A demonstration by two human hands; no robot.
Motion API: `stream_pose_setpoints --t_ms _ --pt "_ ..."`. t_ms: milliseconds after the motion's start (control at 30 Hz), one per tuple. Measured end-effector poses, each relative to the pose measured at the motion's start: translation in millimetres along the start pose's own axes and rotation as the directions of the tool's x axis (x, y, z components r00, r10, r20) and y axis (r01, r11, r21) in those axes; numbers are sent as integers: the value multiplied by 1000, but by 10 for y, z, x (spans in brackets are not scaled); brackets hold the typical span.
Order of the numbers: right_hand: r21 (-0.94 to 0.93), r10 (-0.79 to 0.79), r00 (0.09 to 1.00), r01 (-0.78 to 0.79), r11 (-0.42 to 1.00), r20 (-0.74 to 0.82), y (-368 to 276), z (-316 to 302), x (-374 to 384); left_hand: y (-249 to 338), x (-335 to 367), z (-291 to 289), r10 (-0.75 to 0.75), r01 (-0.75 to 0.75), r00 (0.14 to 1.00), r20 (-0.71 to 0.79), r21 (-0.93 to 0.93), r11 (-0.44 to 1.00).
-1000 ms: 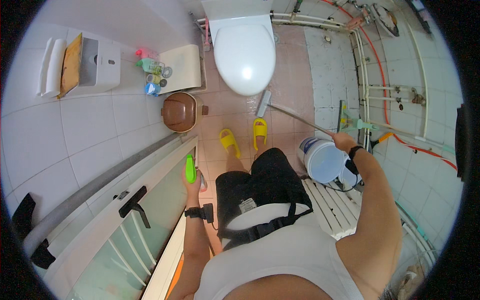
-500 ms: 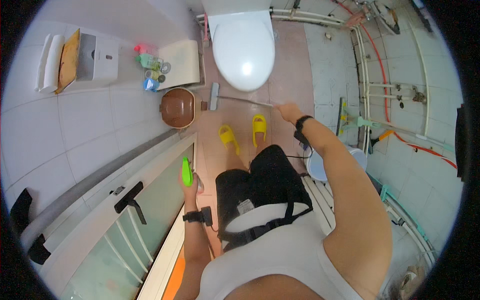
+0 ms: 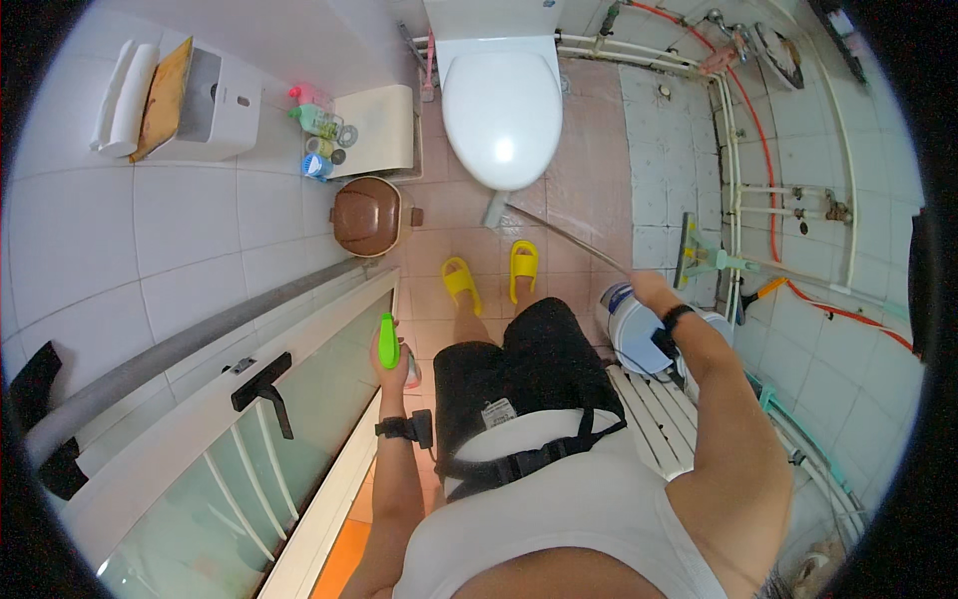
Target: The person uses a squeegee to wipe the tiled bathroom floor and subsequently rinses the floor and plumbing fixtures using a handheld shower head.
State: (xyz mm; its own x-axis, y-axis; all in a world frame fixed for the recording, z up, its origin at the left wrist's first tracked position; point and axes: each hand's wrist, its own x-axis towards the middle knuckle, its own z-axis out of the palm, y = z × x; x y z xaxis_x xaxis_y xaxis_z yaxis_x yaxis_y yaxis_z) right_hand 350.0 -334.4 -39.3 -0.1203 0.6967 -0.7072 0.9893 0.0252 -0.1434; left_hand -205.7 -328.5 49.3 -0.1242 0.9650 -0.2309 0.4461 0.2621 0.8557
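My right hand (image 3: 654, 290) grips the end of a thin metal handle (image 3: 569, 236) of a long-handled cleaning tool. Its flat grey head (image 3: 496, 210) rests on the tiled floor just under the front of the white toilet (image 3: 502, 120); whether it is a brush or a squeegee I cannot tell. At my left side, my left hand (image 3: 387, 371) is closed round a spray bottle with a bright green top (image 3: 388, 342). Most of the bottle's body is hidden by the hand. My feet, in yellow slippers (image 3: 460, 284), stand between the toilet and me.
A brown lidded bin (image 3: 365, 217) stands at the left, near several bottles (image 3: 317, 122). The glazed door (image 3: 225, 459) is close to my left arm. White buckets (image 3: 639, 334) and a slatted white stool (image 3: 649, 419) are on my right. A green-handled squeegee (image 3: 699, 258) leans by the pipes.
My right hand has moved right and back toward me. The tool's grey head has gone from beside the brown bin to the front of the toilet. My left hand still holds the spray bottle.
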Motion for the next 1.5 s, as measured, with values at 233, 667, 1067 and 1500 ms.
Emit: stream_pose_setpoints --t_ms 233,667,1067,1500 --pt "256 -49 987 87 963 -150 -1411 -411 1068 -74 -86 31 5 -6 1000 -13 -40 999" --pt "174 276 954 -293 940 116 -194 722 -874 -44 102 -52 48 -49 998 41 9 999" --pt "363 393 919 -352 863 -43 -267 560 10 -214 228 38 1 -21 987 161 125 992" --pt "451 381 922 -312 836 -70 -681 1768 -1220 -171 419 -39 78 -90 975 210 49 995"
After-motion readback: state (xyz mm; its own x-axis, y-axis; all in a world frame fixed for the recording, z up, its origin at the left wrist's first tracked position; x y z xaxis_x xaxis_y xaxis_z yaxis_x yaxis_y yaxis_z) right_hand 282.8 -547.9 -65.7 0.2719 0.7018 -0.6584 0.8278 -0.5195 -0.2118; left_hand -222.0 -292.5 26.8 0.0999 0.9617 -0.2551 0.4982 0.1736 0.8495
